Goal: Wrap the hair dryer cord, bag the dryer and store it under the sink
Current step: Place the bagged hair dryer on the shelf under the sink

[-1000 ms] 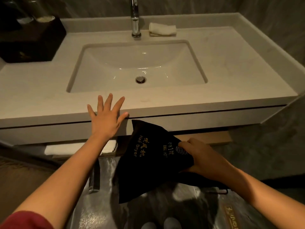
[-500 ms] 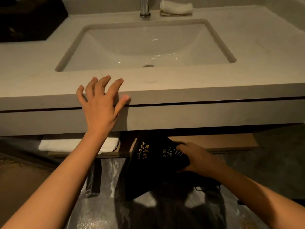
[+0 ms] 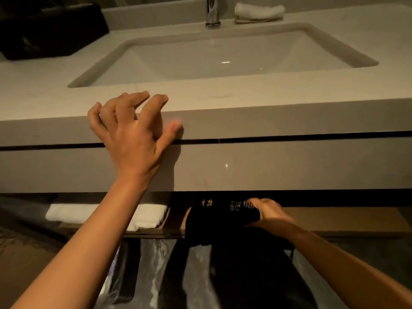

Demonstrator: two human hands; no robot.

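Observation:
A black cloth hair dryer bag (image 3: 214, 221) with gold lettering lies partly on the wooden shelf (image 3: 334, 221) under the sink counter (image 3: 267, 112). Its top is hidden under the counter's front panel. My right hand (image 3: 269, 212) grips the bag's upper right side. The dryer itself is hidden inside the bag. My left hand (image 3: 131, 130) rests on the counter's front edge, fingers spread and curled over the rim, holding nothing.
A folded white towel (image 3: 107, 214) lies on the shelf left of the bag. On the counter are a white basin (image 3: 223, 56), a chrome tap (image 3: 211, 12), a rolled white cloth (image 3: 258, 11) and a black box (image 3: 49, 30). Glossy dark floor lies below.
My right hand has pushed the bag up and forward onto the shelf under the counter. My left hand's fingers have curled on the counter edge. The view has dropped lower and closer.

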